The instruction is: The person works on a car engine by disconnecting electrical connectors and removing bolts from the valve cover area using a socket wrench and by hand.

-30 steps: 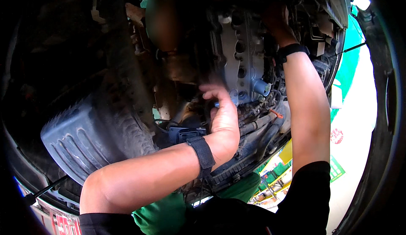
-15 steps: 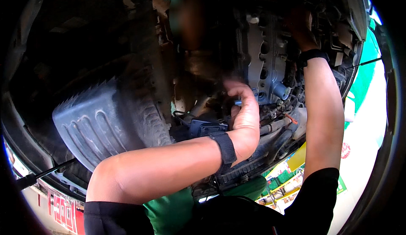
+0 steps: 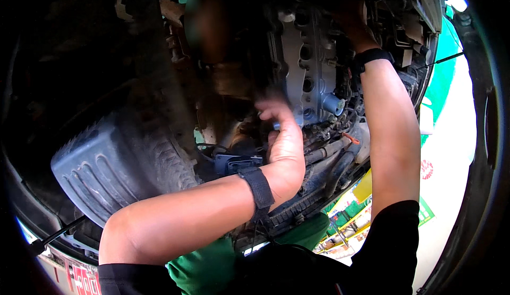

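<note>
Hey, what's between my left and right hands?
In the head view, a grey metal engine cover with round holes lies between your left hand and right hand.

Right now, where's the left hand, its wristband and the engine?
Left hand (image 3: 288, 135): head view, middle of the hand.
Wristband (image 3: 257, 191): head view, middle of the band.
Engine (image 3: 295, 71): head view, grey metal cover.

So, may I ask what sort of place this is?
Probably a vehicle repair workshop, though little of the surroundings shows. The signs: a silvery-grey metal engine top with round holes, a slim black strut at lower left, and the right hand in among parts beside the engine.
</note>
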`<act>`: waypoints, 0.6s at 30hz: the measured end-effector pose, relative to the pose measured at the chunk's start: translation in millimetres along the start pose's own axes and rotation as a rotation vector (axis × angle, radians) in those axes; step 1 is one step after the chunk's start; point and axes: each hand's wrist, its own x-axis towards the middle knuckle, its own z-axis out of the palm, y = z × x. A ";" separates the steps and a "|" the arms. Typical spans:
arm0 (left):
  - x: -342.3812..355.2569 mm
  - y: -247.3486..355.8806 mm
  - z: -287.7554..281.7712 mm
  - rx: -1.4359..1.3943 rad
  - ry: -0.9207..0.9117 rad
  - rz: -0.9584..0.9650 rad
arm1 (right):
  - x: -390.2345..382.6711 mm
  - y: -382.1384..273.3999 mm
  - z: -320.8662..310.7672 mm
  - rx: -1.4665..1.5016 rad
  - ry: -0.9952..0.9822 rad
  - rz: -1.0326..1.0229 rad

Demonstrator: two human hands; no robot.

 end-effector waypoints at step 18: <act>4.6 4.0 -0.9 0.049 0.017 -0.055 | -9.9 -6.9 -48.5 0.367 0.025 -0.046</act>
